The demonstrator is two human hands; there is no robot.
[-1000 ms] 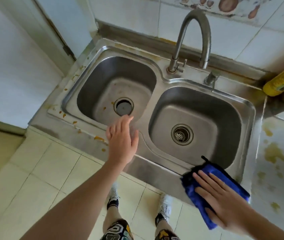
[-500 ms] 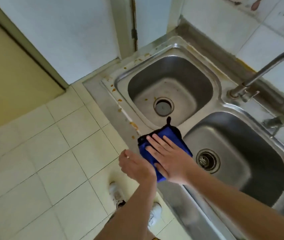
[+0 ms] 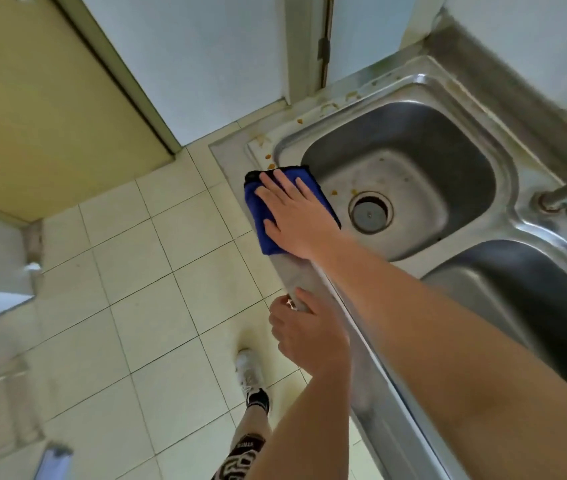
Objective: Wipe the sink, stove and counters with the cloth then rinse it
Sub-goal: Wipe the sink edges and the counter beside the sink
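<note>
A folded blue cloth (image 3: 262, 216) lies on the front rim of the steel double sink (image 3: 514, 188), at the left basin's near-left corner. My right hand (image 3: 292, 213) presses flat on the cloth with straight, spread fingers. Orange-brown spots dot the rim just beyond the cloth and the basin floor near the drain (image 3: 369, 211). My left hand (image 3: 306, 334) rests at the front edge of the sink's steel ledge, fingers bent over the edge. The second basin (image 3: 524, 296) lies to the right, partly hidden by my right forearm.
The tap base (image 3: 566, 199) stands at the right edge of view. A door frame with a hinge (image 3: 323, 46) and white wall panels stand behind the sink's left end. Cream floor tiles (image 3: 157, 289) and my shoe (image 3: 249, 368) lie below.
My right hand has slid the cloth leftward along the front rim, from the right basin to the left basin's corner. My left hand dropped from above the sink to the ledge's front edge.
</note>
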